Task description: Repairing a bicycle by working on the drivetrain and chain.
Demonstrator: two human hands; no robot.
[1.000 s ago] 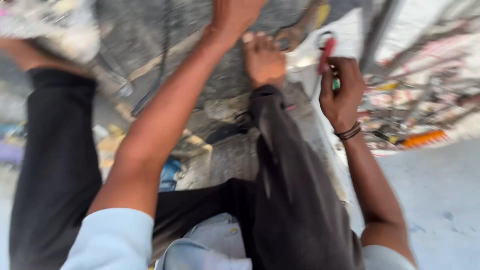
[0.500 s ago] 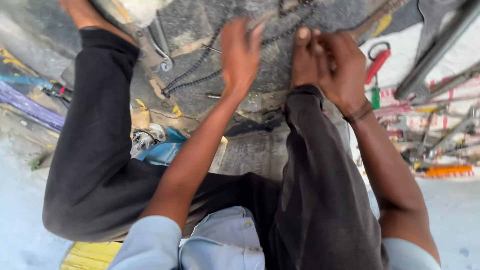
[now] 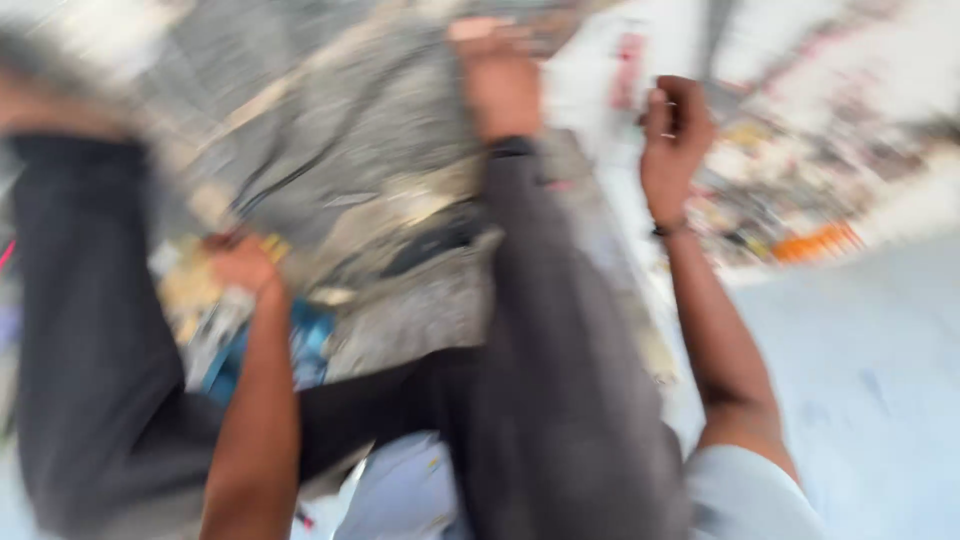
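The view is heavily blurred. My left hand (image 3: 240,265) is low on the left, down on a heap of small yellow and blue clutter (image 3: 225,330) on the ground; its grip is smeared beyond reading. My right hand (image 3: 675,135) is raised at the upper right with a dark band on the wrist and its fingers curled into a fist, nothing clearly in it. A red-handled tool (image 3: 630,60) lies on a white surface just left of it. My legs in black trousers (image 3: 560,380) stretch forward, and a bare foot (image 3: 495,75) lies between the hands.
Grey rough ground (image 3: 380,150) lies ahead between the legs. A jumble of tools with an orange piece (image 3: 815,240) is spread at the right. Pale smooth floor (image 3: 880,380) fills the lower right.
My left hand has dropped from the chain area near the foot down to the clutter at the left. My right hand has left the foot and moved right. The view has swung.
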